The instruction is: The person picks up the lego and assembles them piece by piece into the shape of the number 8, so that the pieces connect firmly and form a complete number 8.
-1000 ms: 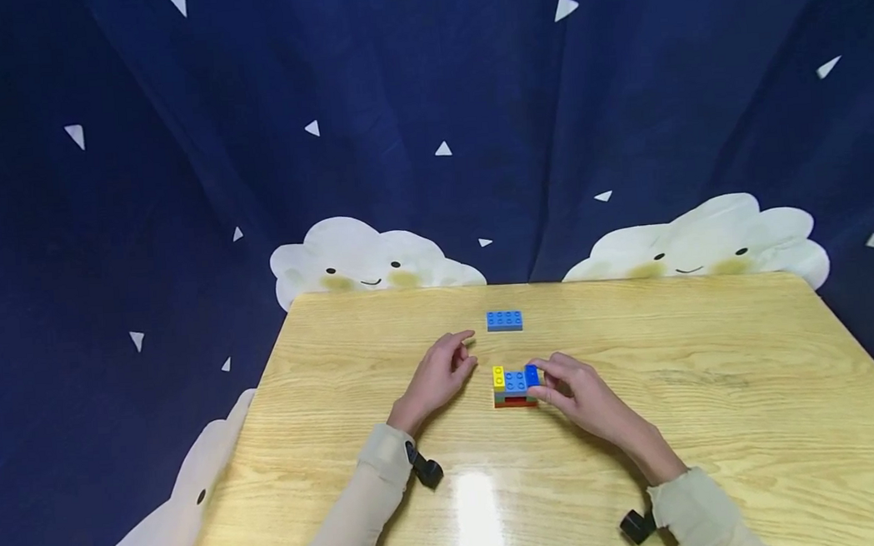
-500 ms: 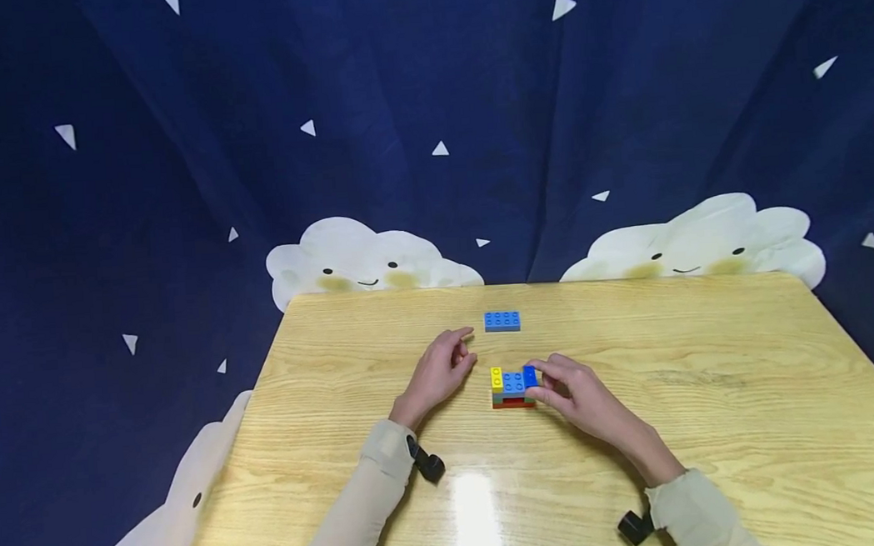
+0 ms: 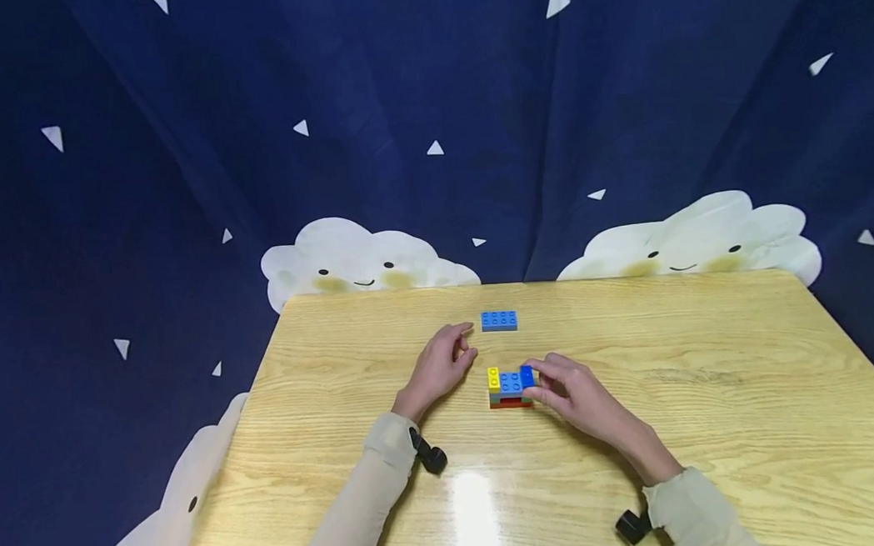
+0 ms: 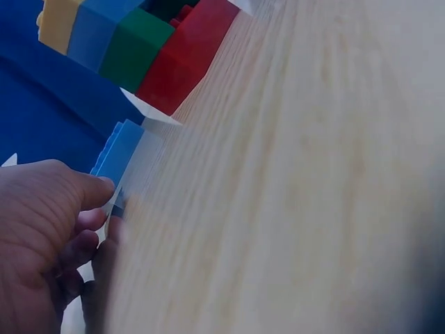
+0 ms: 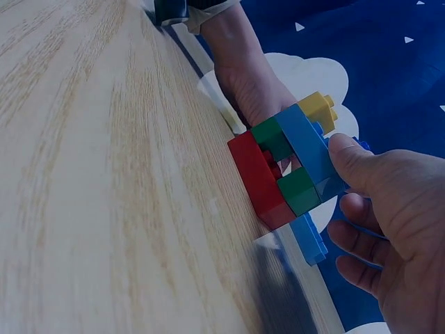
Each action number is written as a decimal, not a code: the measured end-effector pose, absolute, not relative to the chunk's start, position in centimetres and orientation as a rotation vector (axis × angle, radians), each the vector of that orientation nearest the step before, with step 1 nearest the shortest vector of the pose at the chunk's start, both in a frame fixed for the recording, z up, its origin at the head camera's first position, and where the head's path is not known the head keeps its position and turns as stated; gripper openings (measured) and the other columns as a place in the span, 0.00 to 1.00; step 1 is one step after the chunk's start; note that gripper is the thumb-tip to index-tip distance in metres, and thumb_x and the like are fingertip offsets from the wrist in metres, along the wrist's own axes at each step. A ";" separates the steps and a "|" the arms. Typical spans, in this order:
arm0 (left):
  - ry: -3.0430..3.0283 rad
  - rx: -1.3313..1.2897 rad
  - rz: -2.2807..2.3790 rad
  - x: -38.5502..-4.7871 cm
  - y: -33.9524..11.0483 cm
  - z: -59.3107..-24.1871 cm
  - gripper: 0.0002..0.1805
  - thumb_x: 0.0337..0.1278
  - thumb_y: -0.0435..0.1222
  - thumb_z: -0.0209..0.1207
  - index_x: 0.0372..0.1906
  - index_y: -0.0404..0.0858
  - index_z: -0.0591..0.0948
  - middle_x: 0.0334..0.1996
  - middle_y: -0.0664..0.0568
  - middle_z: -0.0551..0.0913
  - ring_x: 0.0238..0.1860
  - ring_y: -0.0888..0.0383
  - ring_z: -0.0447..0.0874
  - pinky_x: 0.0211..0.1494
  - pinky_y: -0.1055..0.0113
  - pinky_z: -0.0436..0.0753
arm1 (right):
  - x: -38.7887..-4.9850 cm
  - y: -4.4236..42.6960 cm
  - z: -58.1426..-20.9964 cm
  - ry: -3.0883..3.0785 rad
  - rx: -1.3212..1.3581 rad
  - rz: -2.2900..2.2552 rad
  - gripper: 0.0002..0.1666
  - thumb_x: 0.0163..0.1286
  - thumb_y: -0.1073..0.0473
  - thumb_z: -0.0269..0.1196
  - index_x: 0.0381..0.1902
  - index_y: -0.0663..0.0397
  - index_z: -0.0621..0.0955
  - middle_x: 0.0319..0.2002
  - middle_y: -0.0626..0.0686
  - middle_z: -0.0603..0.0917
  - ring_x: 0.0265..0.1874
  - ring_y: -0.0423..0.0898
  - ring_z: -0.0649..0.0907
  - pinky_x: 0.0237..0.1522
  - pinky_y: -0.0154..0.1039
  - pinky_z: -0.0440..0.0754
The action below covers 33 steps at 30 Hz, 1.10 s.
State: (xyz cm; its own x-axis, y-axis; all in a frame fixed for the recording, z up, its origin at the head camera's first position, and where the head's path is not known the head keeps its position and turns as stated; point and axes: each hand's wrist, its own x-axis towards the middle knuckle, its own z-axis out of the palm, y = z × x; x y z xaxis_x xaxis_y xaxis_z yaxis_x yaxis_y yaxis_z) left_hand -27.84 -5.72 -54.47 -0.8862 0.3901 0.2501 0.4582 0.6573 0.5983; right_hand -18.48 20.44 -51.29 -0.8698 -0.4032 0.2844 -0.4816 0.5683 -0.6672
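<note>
My right hand (image 3: pixel 580 394) pinches a dark blue brick (image 3: pixel 527 375) between thumb and fingers at the right end of a small brick stack. At the bottom of that stack is a red brick (image 5: pixel 263 179). Two green bricks (image 5: pixel 297 191) stand on it with a gap between them, bridged by a blue brick (image 3: pixel 510 382). A yellow brick (image 3: pixel 493 379) sits on top at the left end. My left hand (image 3: pixel 437 365) is by the table, forefinger pointing toward a loose blue brick (image 3: pixel 498 321) and just short of it; nothing is in its fingers.
The wooden table (image 3: pixel 717 423) reaches back to a dark blue curtain (image 3: pixel 365 77) with white triangles and cloud shapes. The loose blue brick lies behind the stack, near the far edge. Black wrist cameras hang under both sleeves.
My left hand has edged slightly forward, closer to the loose blue brick. My right hand keeps its pinch on the dark blue brick. The head view has shifted a little.
</note>
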 end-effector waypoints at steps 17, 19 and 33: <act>-2.828 -0.667 -1.017 -28.8 -5.0 -54.3 0.27 0.70 0.38 0.66 0.69 0.34 0.77 0.40 0.49 0.80 0.34 0.58 0.70 0.37 0.66 0.69 | -18.5 20.4 -51.4 -2.706 0.755 1.207 0.27 0.71 0.52 0.71 0.63 0.60 0.83 0.32 0.41 0.73 0.31 0.37 0.73 0.33 0.33 0.72; -2.836 -0.666 -1.007 -28.9 -5.0 -54.3 0.27 0.70 0.39 0.66 0.69 0.34 0.77 0.40 0.48 0.79 0.34 0.58 0.70 0.37 0.66 0.68 | -18.5 20.4 -51.3 -2.712 0.750 1.204 0.27 0.71 0.52 0.71 0.63 0.60 0.83 0.32 0.41 0.73 0.31 0.37 0.73 0.33 0.33 0.72; -2.894 -0.679 -0.983 -30.1 -4.6 -53.9 0.28 0.72 0.42 0.65 0.70 0.36 0.77 0.39 0.48 0.78 0.36 0.57 0.71 0.38 0.66 0.69 | -18.6 20.5 -51.5 -2.692 0.768 1.193 0.27 0.71 0.52 0.71 0.62 0.60 0.84 0.32 0.40 0.73 0.31 0.37 0.73 0.33 0.33 0.73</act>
